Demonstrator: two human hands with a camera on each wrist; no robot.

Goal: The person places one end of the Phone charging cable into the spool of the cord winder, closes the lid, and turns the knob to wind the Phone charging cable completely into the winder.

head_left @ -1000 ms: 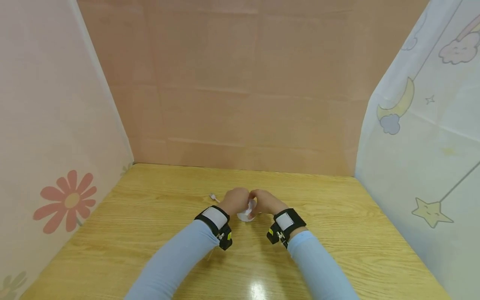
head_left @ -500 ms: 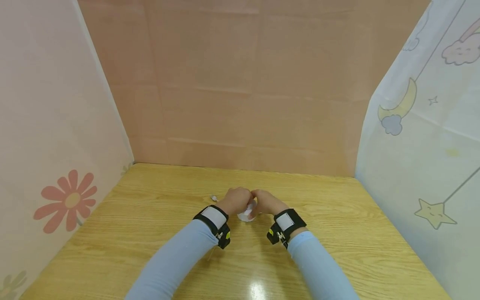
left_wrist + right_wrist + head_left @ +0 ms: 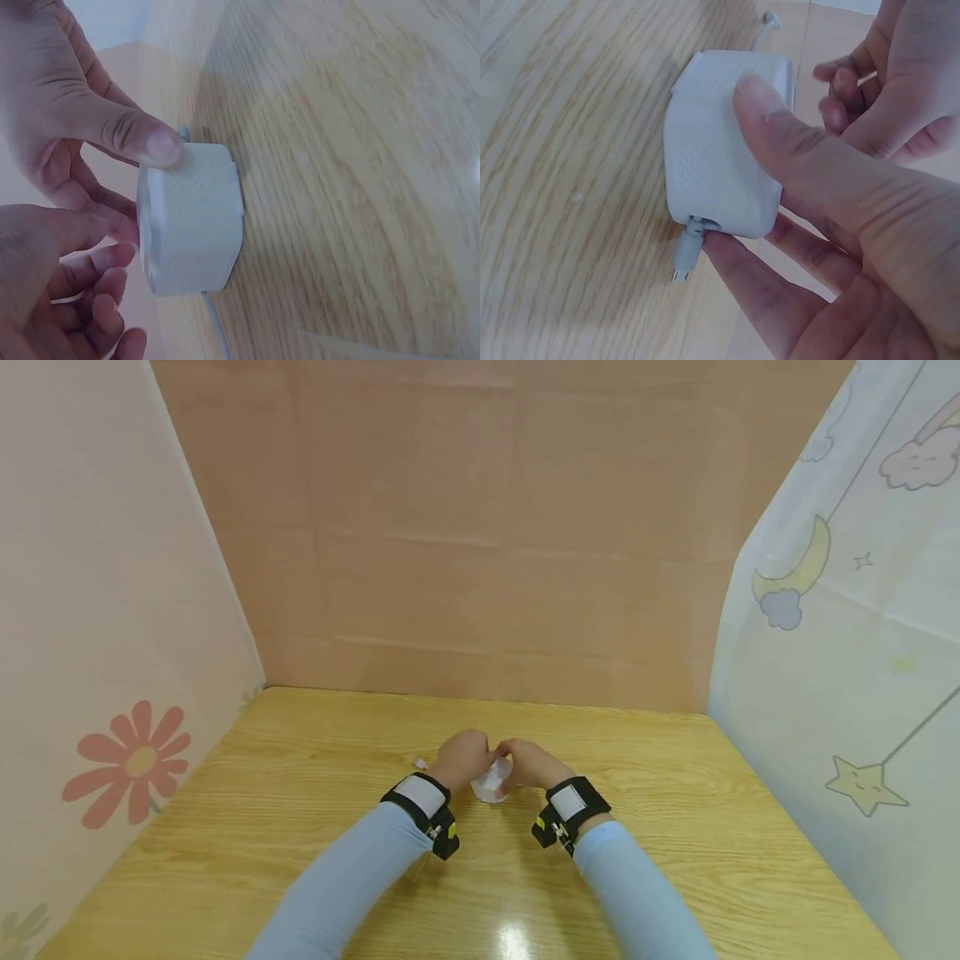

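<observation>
A white cable winder case (image 3: 491, 782) with faceted, textured sides stands on the wooden table between the hands. My right hand (image 3: 531, 763) grips it, the thumb (image 3: 761, 97) lying across its side and other fingers behind. A small grey micro-USB plug (image 3: 686, 255) sticks out of one end. From the opposite end runs a thin cable (image 3: 216, 326), leading to a white plug (image 3: 419, 763) lying left of the hands. Next to the case's top face is my left hand (image 3: 462, 758), fingers loosely curled with nothing visible in them.
The wooden table (image 3: 660, 827) spreads around the hands. A plain tan sheet (image 3: 495, 543) hangs behind it, and printed cloths close off the left (image 3: 112, 568) and right (image 3: 847, 677) sides.
My left hand has drawn slightly left, off the case, so more of its top shows. The white plug has shifted a little left and nearer. My right hand keeps its grip.
</observation>
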